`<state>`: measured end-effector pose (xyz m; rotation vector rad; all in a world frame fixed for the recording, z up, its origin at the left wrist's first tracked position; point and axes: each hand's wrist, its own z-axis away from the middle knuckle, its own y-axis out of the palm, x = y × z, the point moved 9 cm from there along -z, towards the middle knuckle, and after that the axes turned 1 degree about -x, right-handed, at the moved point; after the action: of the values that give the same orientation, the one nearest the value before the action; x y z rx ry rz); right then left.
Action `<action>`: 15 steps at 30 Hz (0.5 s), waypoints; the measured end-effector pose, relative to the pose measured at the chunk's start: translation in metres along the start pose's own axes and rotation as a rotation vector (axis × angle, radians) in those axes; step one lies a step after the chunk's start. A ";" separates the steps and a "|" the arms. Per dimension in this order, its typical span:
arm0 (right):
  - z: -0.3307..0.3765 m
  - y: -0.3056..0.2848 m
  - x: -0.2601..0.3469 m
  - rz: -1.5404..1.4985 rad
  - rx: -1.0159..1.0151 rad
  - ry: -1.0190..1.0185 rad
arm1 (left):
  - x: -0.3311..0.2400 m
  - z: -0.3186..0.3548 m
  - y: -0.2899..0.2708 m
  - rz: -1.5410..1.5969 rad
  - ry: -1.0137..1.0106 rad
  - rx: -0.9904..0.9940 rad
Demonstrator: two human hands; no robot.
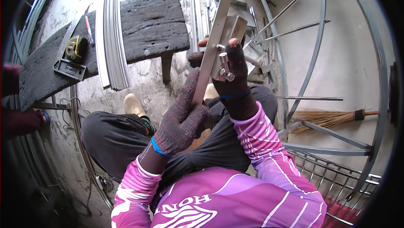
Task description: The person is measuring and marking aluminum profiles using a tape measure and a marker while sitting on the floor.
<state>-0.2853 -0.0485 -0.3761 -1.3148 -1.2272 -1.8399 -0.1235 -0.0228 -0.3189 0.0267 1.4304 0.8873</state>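
The left hand [182, 120], in a knitted glove, was wrapped closed around the lower end of a long flat metal bar [212, 45], its fingers [190, 86] lying along the bar's near face. Just above those fingers, the right hand [233, 83], in a darker glove, was closed about a small metal block [230, 28] clamped against the bar, the thumb tip pressing the block's top edge and a shiny bolt [226, 66] standing out just below that thumb. To do this well, I would judge that the left grip should stay low and firm so the bar could not twist, while the right fingers kept the block square to the bar's edge (a tilted block would likely bind the bolt). Beyond the fingers and to their left lay a dark slab worktop [151, 26] carrying a bundle of pale metal strips [110, 43], a tape measure [76, 47] and a square [69, 69]. Off to the right of the fingers, farther away, curved metal frame rods [313, 59] rose from the floor, and a straw broom [328, 117] lay behind them.
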 end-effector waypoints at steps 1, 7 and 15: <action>-0.001 -0.013 -0.005 0.171 -0.102 -0.074 | 0.003 0.000 -0.001 0.064 -0.026 0.003; 0.020 -0.001 0.026 0.700 -0.081 -0.503 | 0.017 -0.009 -0.016 -0.017 0.015 -0.082; 0.006 -0.019 0.019 0.640 -0.094 -0.423 | 0.009 -0.001 -0.011 -0.162 0.030 -0.095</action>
<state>-0.3056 -0.0332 -0.3647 -1.9408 -0.7674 -1.2075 -0.1200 -0.0256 -0.3323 -0.1721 1.3961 0.8238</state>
